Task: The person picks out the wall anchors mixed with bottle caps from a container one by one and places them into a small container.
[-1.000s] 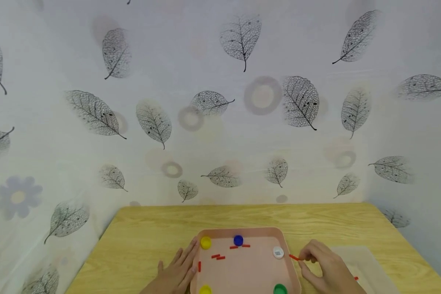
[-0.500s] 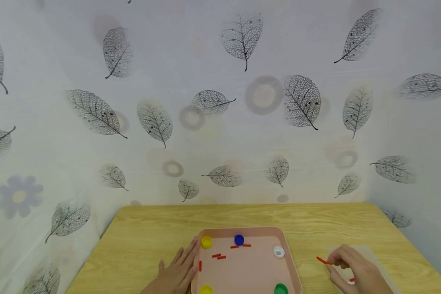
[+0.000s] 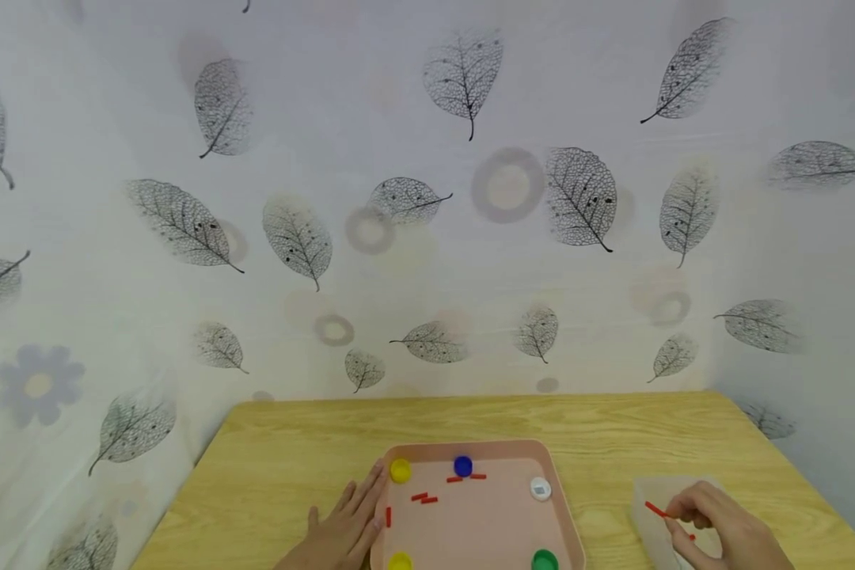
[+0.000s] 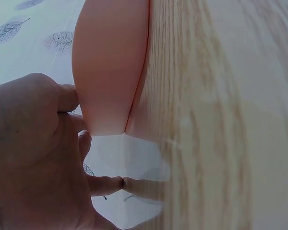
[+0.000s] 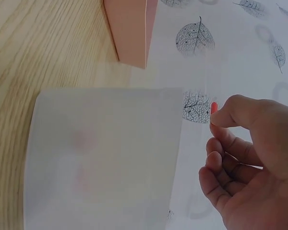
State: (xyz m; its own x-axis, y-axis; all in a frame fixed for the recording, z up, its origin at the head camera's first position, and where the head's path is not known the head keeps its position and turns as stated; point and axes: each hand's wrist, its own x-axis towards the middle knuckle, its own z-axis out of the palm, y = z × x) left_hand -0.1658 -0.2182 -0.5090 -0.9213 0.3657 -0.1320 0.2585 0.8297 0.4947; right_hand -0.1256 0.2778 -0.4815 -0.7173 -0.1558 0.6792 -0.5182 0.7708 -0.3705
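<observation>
My right hand [image 3: 727,526] pinches a short red stick [image 3: 655,509] between thumb and fingertips. It is over a translucent white box [image 5: 105,153] on the right of the table; the stick's tip also shows at the fingertips in the right wrist view. More red, blurred, shows through the box wall. My left hand [image 3: 342,526] lies against the left side of a pink tray [image 3: 495,451], its fingers mostly straight along the wall. Several red sticks [image 3: 430,500] lie in the tray.
Along the tray's edges sit round caps: a yellow one [image 3: 400,470] at back left, another yellow [image 3: 400,561] at front left, a blue [image 3: 463,466], a white [image 3: 540,488] and a green [image 3: 545,560]. Behind the wooden table [image 3: 292,427] hangs a leaf-patterned backdrop [image 3: 427,261].
My right hand has moved right with the red stick, away from the tray's right edge to over the white box. My left hand stays in place.
</observation>
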